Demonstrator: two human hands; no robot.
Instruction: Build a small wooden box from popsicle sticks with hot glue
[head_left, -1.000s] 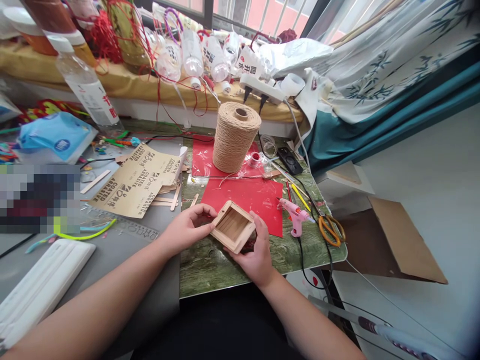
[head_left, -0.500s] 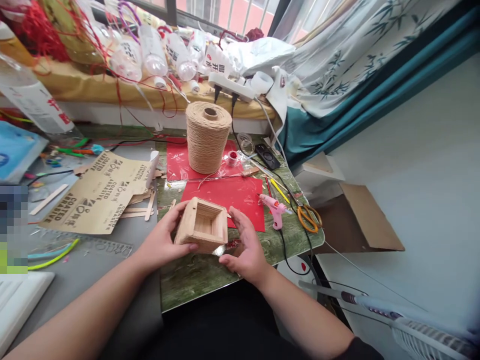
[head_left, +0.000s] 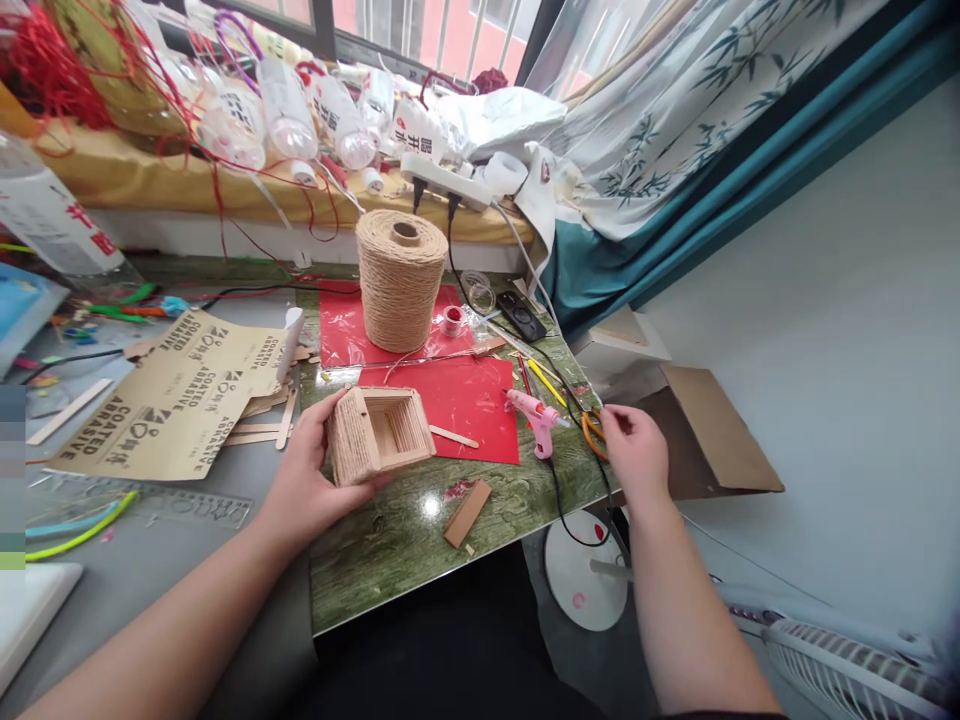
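In my left hand (head_left: 311,475) is a small open wooden box (head_left: 351,440) built from stacked craft sticks, tilted so its hollow faces up and right. The fingers wrap round its left side and the thumb lies below. At the table's right edge, my right hand (head_left: 639,455) is closed at the orange handles of a pair of scissors (head_left: 593,432); the fingertips are partly hidden. A pink hot glue gun (head_left: 534,418) lies just left of the scissors. One loose craft stick (head_left: 454,437) rests on a red sheet (head_left: 472,400) beside the box.
A big spool of jute twine (head_left: 401,285) stands behind the box. Sandpaper (head_left: 161,400) covers craft sticks at left. A brown strip (head_left: 467,513) lies near the front edge. Black cables (head_left: 559,500) run past the glue gun. A cardboard box (head_left: 720,430) sits beyond the table.
My right hand has left the wooden box's side and moved right to the scissors. The left hand has shifted slightly left with the box. The loose stick and brown strip are now uncovered.
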